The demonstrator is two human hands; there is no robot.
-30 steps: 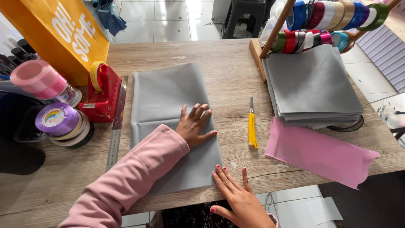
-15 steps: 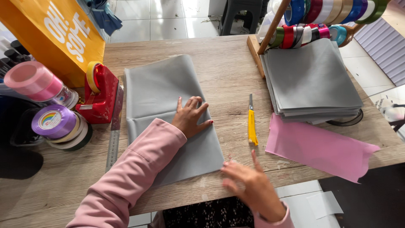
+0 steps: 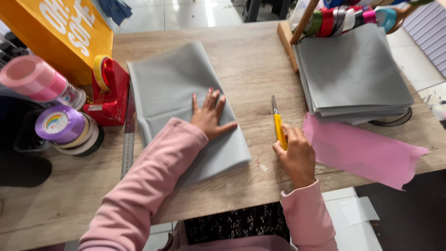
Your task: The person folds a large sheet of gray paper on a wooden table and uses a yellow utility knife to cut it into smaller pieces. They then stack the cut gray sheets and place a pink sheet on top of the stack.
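The left hand [image 3: 210,115] is lying flat, fingers spread, pressing on the folded grey sheet [image 3: 186,104] at the table's [image 3: 251,60] centre. At its three o'clock, the right hand [image 3: 293,153] is closing its fingers around the yellow utility knife [image 3: 278,124], blade pointing to twelve. A pink sheet [image 3: 362,151] is lying just beyond at three o'clock, a grey stack [image 3: 353,74] at one, and a red tape dispenser [image 3: 110,90] with a metal ruler [image 3: 128,135] at nine.

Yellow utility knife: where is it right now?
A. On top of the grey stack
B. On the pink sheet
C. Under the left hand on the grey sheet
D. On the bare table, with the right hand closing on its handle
D: the yellow utility knife lies on the wooden table between the folded grey sheet and the pink sheet, with the right hand gripping its handle.
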